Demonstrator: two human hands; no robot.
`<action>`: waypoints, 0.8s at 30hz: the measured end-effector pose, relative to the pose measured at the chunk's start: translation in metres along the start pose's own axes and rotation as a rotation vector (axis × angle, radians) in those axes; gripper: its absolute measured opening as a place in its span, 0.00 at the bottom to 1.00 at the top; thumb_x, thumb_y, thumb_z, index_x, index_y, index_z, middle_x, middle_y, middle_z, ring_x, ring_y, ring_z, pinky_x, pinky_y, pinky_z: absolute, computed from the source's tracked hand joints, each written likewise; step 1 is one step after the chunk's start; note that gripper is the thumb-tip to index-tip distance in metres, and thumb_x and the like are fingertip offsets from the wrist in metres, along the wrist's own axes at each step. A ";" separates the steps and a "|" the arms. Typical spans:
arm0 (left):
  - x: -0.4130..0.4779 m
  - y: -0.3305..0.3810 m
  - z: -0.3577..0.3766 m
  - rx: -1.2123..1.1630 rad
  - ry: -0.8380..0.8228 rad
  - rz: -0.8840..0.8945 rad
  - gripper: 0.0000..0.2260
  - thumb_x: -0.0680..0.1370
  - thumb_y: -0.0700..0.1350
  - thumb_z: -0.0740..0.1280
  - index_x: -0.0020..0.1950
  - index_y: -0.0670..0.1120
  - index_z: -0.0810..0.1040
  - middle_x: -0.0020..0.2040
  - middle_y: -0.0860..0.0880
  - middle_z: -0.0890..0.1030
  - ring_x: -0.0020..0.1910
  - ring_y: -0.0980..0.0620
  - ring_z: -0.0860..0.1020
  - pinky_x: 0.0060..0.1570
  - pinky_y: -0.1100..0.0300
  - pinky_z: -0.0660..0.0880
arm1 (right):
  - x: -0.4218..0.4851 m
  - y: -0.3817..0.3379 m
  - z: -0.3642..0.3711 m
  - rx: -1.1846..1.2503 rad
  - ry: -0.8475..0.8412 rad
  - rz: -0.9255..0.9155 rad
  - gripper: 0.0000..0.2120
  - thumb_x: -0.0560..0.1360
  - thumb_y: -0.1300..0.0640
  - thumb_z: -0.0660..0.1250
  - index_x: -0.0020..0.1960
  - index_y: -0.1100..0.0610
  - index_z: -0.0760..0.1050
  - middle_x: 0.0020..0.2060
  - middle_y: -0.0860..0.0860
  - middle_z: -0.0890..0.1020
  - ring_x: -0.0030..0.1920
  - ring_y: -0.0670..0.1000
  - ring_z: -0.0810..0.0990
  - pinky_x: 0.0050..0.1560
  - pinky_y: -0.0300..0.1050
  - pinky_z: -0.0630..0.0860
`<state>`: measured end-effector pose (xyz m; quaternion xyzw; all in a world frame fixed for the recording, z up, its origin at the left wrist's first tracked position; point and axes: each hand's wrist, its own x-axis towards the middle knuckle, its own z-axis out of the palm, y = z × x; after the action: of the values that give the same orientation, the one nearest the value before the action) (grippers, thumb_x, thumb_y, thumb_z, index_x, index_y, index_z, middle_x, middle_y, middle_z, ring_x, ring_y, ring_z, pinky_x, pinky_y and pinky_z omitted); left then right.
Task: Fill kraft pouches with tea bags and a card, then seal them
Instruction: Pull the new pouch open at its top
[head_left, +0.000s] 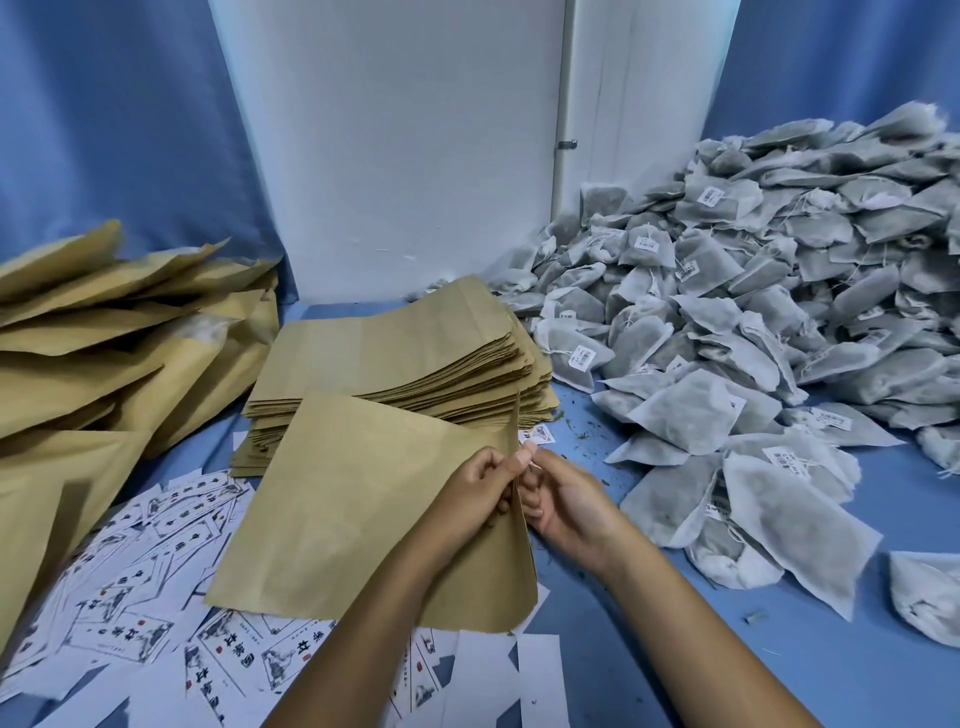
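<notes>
- Pinching the right edge of one kraft pouch (363, 509), the left hand (480, 491) and right hand (558, 501) meet, seemingly at its mouth.
- Tea bags (753, 312) heap along the worktop's right edge; cards (156, 597) litter its near-left corner.

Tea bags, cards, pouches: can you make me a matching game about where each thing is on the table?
Things:
1. tea bags
2. cards
3. stack of flat pouches
4. pouch in both hands

Places:
A. middle, near the white wall
B. big heap on the right
C. scattered at the front left
D. front, its edge pinched by the left hand and right hand

Pairs: 1-B, 2-C, 3-A, 4-D
</notes>
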<state>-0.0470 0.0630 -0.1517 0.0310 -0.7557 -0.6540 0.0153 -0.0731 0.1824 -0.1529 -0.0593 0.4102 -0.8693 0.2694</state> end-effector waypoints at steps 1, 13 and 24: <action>-0.001 0.000 -0.001 -0.002 -0.018 -0.009 0.15 0.78 0.54 0.64 0.45 0.42 0.73 0.30 0.55 0.77 0.30 0.55 0.72 0.28 0.64 0.68 | 0.000 0.000 -0.001 -0.010 -0.009 -0.006 0.10 0.72 0.55 0.65 0.36 0.58 0.67 0.26 0.51 0.65 0.24 0.46 0.64 0.26 0.37 0.61; 0.001 -0.007 -0.004 -0.062 -0.099 -0.026 0.13 0.79 0.51 0.62 0.44 0.42 0.74 0.33 0.50 0.73 0.31 0.57 0.73 0.30 0.65 0.71 | -0.006 -0.003 0.000 -0.075 0.016 0.006 0.15 0.79 0.60 0.61 0.34 0.59 0.67 0.26 0.52 0.64 0.23 0.45 0.63 0.22 0.35 0.66; 0.004 -0.005 -0.007 -0.057 -0.077 -0.090 0.10 0.80 0.45 0.62 0.41 0.42 0.74 0.30 0.50 0.73 0.28 0.55 0.74 0.29 0.63 0.74 | -0.005 -0.003 -0.004 -0.065 0.052 0.036 0.08 0.78 0.65 0.58 0.40 0.61 0.68 0.26 0.52 0.68 0.23 0.46 0.66 0.23 0.36 0.66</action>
<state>-0.0502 0.0547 -0.1556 0.0391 -0.7347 -0.6759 -0.0424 -0.0714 0.1886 -0.1529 -0.0377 0.4461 -0.8517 0.2723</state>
